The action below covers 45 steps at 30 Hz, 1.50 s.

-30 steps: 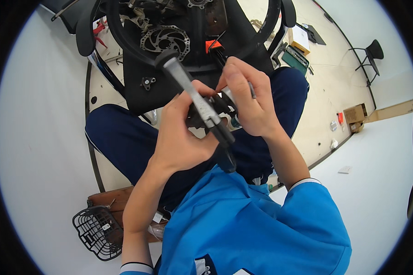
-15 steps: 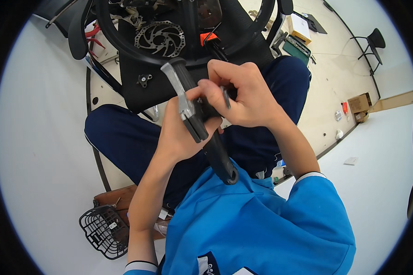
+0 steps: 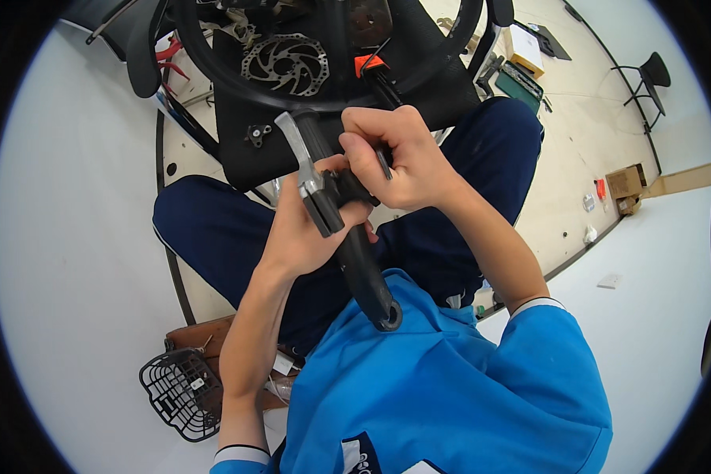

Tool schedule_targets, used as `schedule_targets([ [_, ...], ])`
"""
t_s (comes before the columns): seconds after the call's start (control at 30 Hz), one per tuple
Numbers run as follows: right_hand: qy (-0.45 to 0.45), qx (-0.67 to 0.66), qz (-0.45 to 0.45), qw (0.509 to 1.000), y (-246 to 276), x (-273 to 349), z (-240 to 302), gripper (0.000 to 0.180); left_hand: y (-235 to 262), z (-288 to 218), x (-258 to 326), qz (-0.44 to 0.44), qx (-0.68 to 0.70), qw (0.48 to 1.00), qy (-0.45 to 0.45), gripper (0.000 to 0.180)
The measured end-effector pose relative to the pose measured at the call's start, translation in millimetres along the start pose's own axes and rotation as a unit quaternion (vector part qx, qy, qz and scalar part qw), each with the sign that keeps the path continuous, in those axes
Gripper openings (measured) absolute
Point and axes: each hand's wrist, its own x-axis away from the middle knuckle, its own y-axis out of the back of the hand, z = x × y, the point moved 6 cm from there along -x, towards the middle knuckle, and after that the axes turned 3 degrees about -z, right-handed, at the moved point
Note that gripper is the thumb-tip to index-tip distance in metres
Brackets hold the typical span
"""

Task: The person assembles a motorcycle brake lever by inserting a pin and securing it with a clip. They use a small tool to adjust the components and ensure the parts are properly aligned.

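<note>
One black padded chair seat (image 3: 237,167) lay beyond the left hand (image 3: 296,237), wrapped round a curved black tube (image 3: 362,272) seemingly already carrying a silver-and-black lever (image 3: 295,144), while the right hand (image 3: 409,162) clenched a slim dark rod (image 3: 384,163) alongside, work apparently unfinished.

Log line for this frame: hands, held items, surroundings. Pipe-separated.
left hand: gripping black bar with silver lever | right hand: closed around thin dark rod, beside bar | nearby: brake disc on black seat
</note>
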Motion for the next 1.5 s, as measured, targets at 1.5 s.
schedule_targets([
  [1.5,-0.148,0.509,0.013,0.848,93,-76,-129,0.049,52,-28,-53,0.115,-0.063,0.973,-0.189,0.039],
])
